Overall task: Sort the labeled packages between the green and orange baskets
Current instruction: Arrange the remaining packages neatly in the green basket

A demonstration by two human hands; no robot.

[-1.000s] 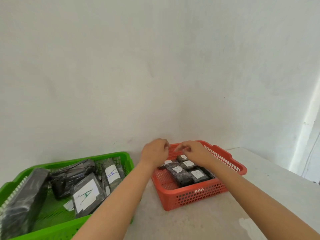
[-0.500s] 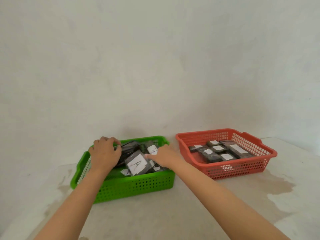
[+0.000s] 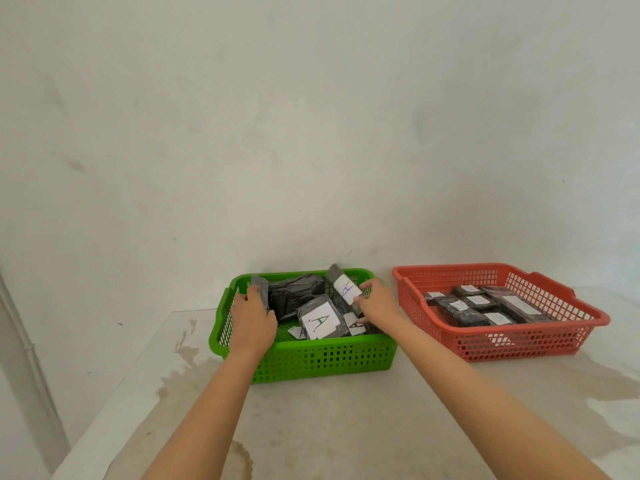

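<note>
While both arms reach forward over the pale, stained table [image 3: 346,427], each hand is inside the green basket [image 3: 322,358] and has hold of a package. The left hand [image 3: 252,322] is curled around a dark wrapped package [image 3: 260,292] that stands on edge against the basket's left side; its fingers [image 3: 254,292] wrap the near face and top, closed about as far as the package allows. The right hand [image 3: 375,303] grips a long dark package with a white label [image 3: 343,287], tilted so that its far end pokes up above the basket's back rim. The thumb sits on the lower end of the label side, and the other fingers are tucked behind, so I cannot see how tightly they close.

Between the two hands lie more packages: a crumpled black one [image 3: 294,294] toward the back and a flat one [image 3: 320,318] near the front wall, its white label marked with a letter A. A few loose white slips lie on the basket floor beside it.

Well to the right, apart from the green one, stands the orange basket [image 3: 519,344]. Several dark packages with white labels [image 3: 478,306] lie flat in it, packed side by side; their lettering is too small to read.
</note>
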